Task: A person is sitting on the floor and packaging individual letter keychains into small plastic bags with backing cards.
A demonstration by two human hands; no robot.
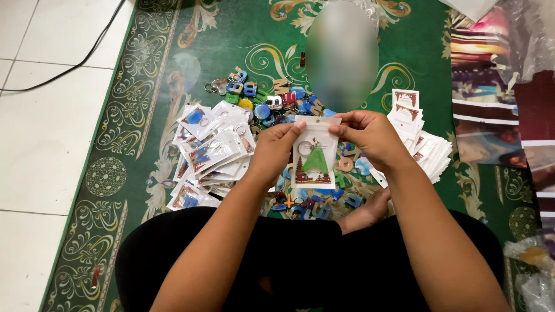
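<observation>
two hands meet at the top edge of a small clear pouch (314, 153), held upright in front of the person's lap. the left hand (277, 144) pinches the upper left corner and the right hand (370, 136) pinches the upper right, so the mouth stays level and the green keychain (315, 160) inside hangs flat against its printed card. left of the hands a heap of filled pouches (211, 150) fans across the green patterned rug (144, 86); loose coloured keychains (260, 101) lie beyond, and a stack of empty card pouches (419, 138) sits just right of the right wrist, within easy reach.
</observation>
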